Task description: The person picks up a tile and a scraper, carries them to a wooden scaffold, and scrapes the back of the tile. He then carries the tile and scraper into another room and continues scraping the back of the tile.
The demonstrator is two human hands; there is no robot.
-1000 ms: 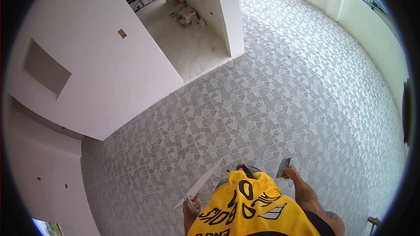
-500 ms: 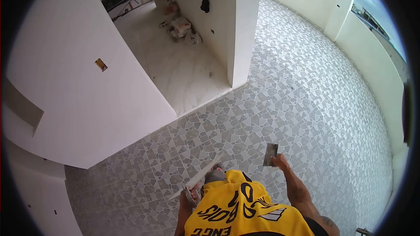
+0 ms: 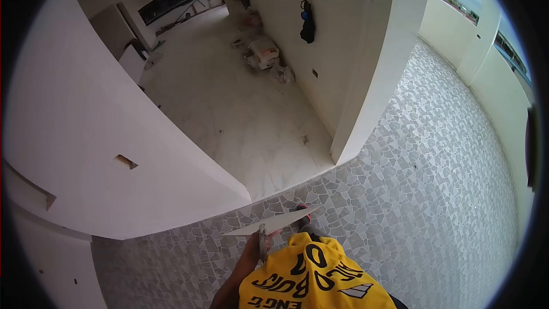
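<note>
My left hand (image 3: 252,250) is closed low in front of my body, at the near edge of a thin, pale flat board (image 3: 269,224). The board is seen nearly edge-on, its long side slanting up to the right over the tiled floor. A narrow grey piece (image 3: 262,242) stands upright against the board beside my fingers; its kind does not show. My right hand is out of sight. Below the board's right end shows a dark shoe (image 3: 303,213) with a reddish edge, and behind it my yellow shirt (image 3: 309,274) with black lettering.
Ahead, a doorway opens onto a pale dusty floor (image 3: 240,114), with bags and a box (image 3: 263,54) along its right wall. A white wall (image 3: 143,189) with a cut-out socket hole (image 3: 126,162) stands left. Stone-patterned tiles (image 3: 434,194) run right to a parapet (image 3: 492,74).
My view has shifted toward the doorway. The board in my left hand has turned closer to level. My right hand, which held a flat rectangular metal blade, has left the view.
</note>
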